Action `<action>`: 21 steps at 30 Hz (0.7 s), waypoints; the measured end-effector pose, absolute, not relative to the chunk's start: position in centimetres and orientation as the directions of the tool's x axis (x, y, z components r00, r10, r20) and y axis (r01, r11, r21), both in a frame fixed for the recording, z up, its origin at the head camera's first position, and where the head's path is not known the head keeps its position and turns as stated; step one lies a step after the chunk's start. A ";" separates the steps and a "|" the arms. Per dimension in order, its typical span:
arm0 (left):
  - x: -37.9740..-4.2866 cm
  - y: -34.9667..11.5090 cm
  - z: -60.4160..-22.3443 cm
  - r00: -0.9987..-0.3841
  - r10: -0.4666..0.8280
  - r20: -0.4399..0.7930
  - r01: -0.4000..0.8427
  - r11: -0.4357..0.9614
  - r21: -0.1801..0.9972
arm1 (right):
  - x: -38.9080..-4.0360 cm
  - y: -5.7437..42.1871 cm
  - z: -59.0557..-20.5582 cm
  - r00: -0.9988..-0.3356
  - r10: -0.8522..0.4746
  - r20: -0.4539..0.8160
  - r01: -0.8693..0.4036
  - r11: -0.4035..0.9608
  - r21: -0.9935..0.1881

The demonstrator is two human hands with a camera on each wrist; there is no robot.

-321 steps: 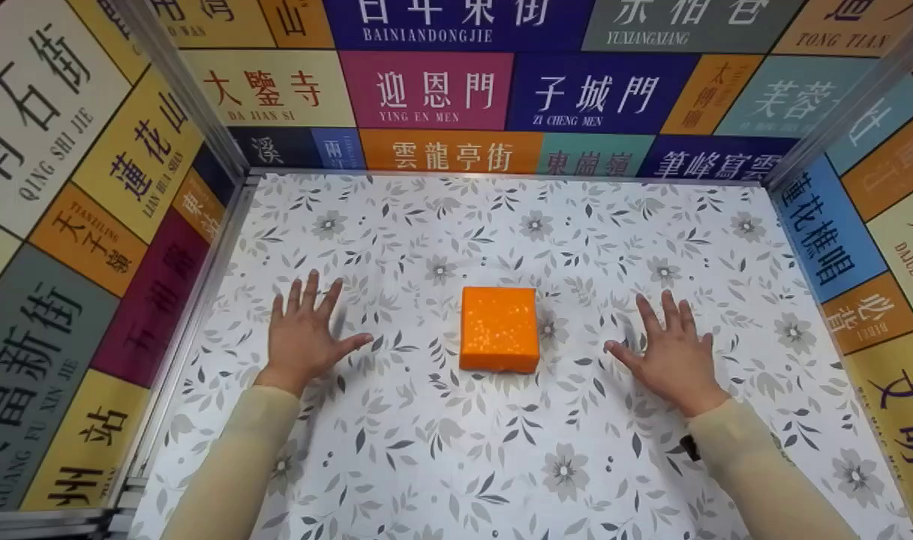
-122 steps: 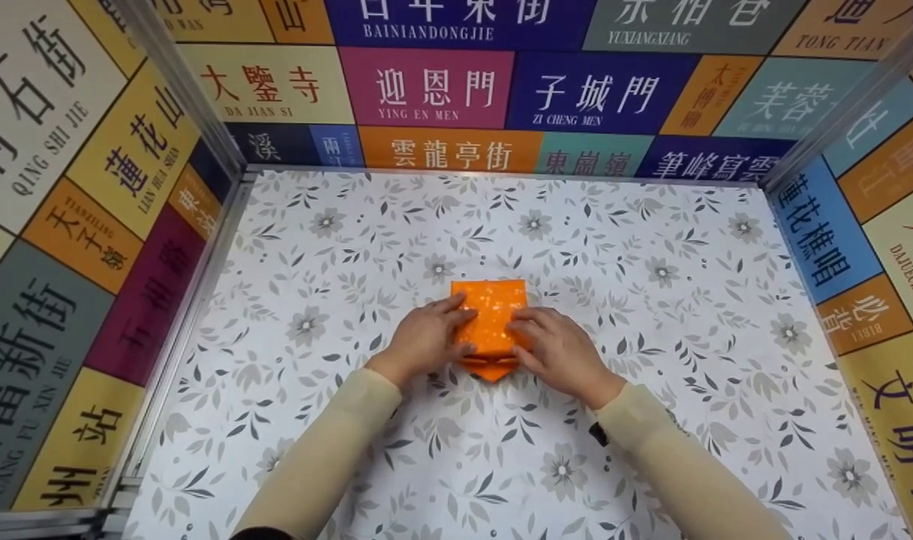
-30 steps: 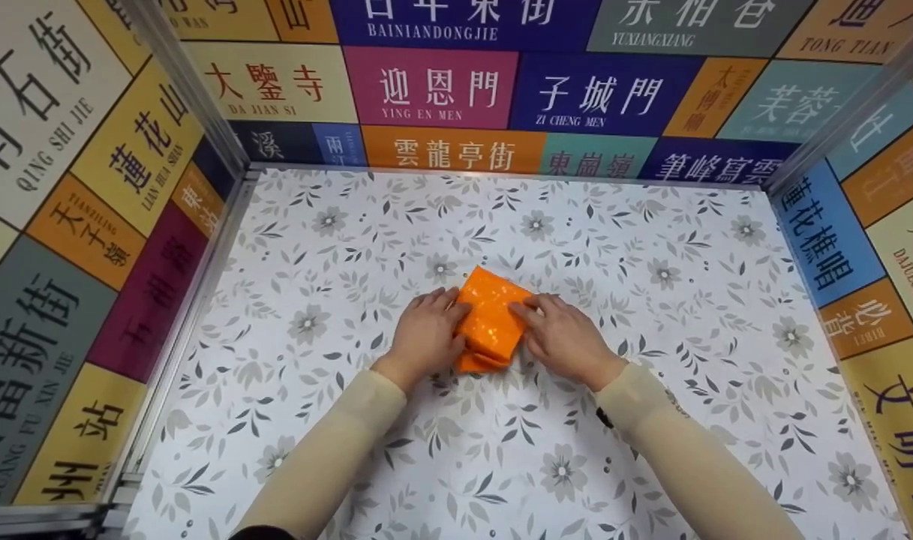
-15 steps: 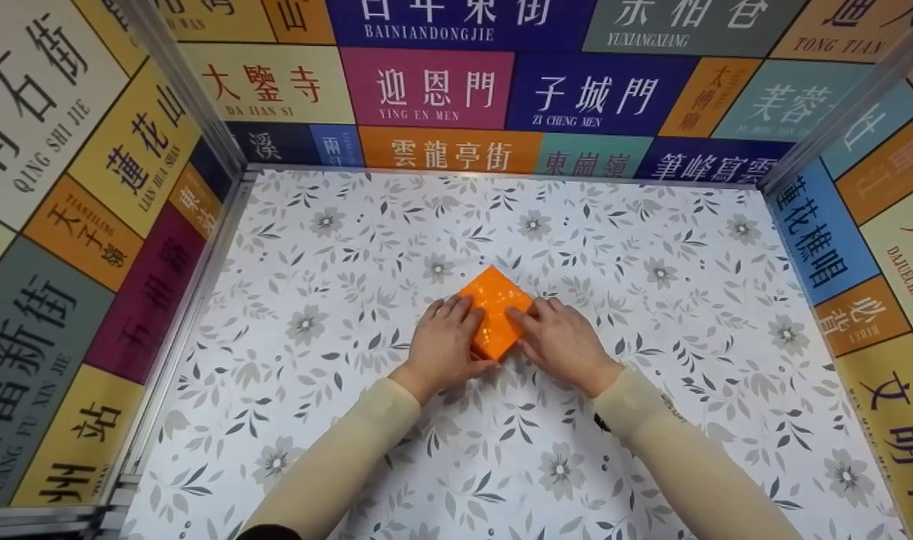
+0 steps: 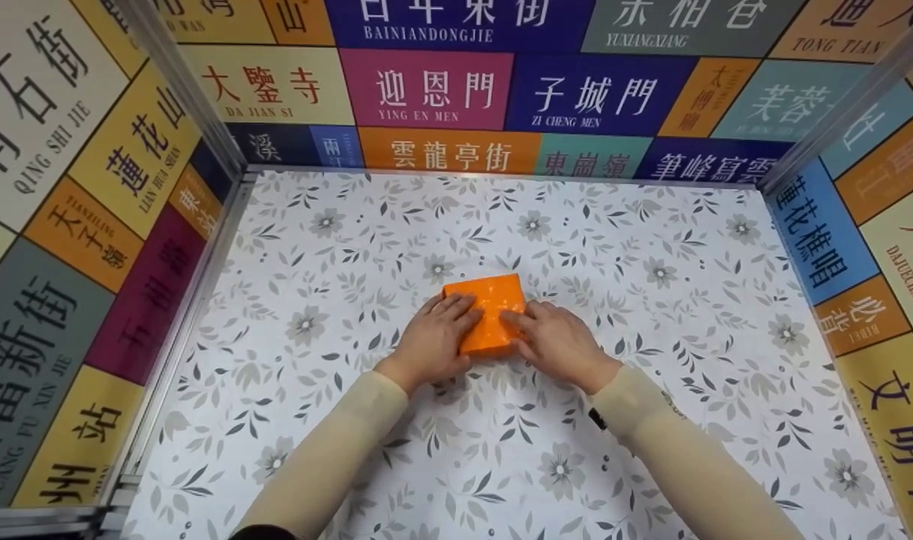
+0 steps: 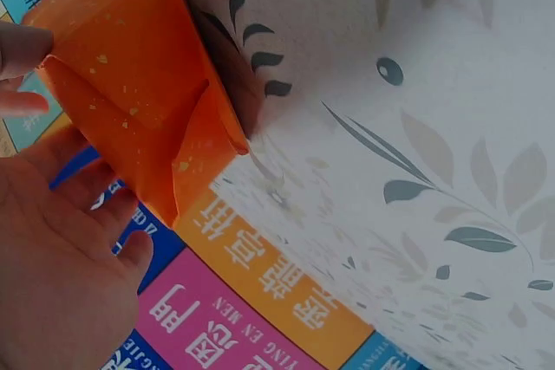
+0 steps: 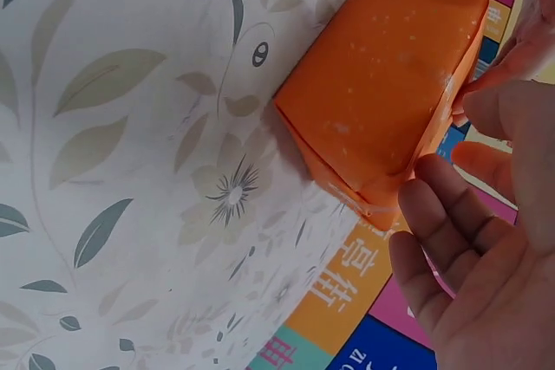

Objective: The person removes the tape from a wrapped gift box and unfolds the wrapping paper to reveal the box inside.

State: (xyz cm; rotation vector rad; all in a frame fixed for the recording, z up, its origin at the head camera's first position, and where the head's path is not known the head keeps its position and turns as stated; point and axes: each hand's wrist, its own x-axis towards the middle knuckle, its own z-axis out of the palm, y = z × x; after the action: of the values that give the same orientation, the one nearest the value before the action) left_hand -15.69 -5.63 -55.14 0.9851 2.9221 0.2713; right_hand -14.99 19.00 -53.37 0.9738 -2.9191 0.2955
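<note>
A small box wrapped in gold-speckled orange paper (image 5: 490, 290) sits on the patterned cloth, turned slightly askew. My left hand (image 5: 428, 343) grips its left side, fingertips over the top and thumb low by the near edge. On the other side my right hand (image 5: 565, 345) holds it too, fingers on the top face and the right edge. In the left wrist view, the box's orange wrapping (image 6: 121, 67) shows folded triangular flaps at one end. The right wrist view has a smooth face of the wrapped box (image 7: 381, 67) and a folded, slightly loose end edge.
White cloth with grey leaves and flowers (image 5: 351, 247) covers the tabletop. Colourful panels with Chinese lettering (image 5: 426, 90) wall in the back and both sides. Metal frame bars (image 5: 193, 97) run along the corners and the left edge.
Both hands, spread apart at first, came onto the box. A pointed flap stuck out at its near end, then was out of sight. The box turned cornerwise and now lies nearly square.
</note>
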 end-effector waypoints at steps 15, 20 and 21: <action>-16.3 -6.3 -54.8 -0.782 0.622 -0.031 0.599 0.765 0.236 | -14.9 19.0 -54.7 -0.689 -0.672 0.271 -0.722 0.669 -0.176; -16.2 -6.1 -54.7 -0.784 0.620 -0.045 0.595 0.769 0.231 | -15.1 18.6 -54.6 -0.709 -0.651 0.272 -0.704 0.679 -0.208; -16.2 -6.1 -54.7 -0.784 0.619 -0.047 0.595 0.771 0.228 | -15.2 18.4 -54.5 -0.717 -0.644 0.268 -0.696 0.685 -0.215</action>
State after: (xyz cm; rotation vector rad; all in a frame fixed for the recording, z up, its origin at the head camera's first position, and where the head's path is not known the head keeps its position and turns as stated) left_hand -16.22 -6.06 -54.70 0.9786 2.8434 0.3050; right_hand -15.21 18.44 -54.53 1.0926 -2.7242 0.4524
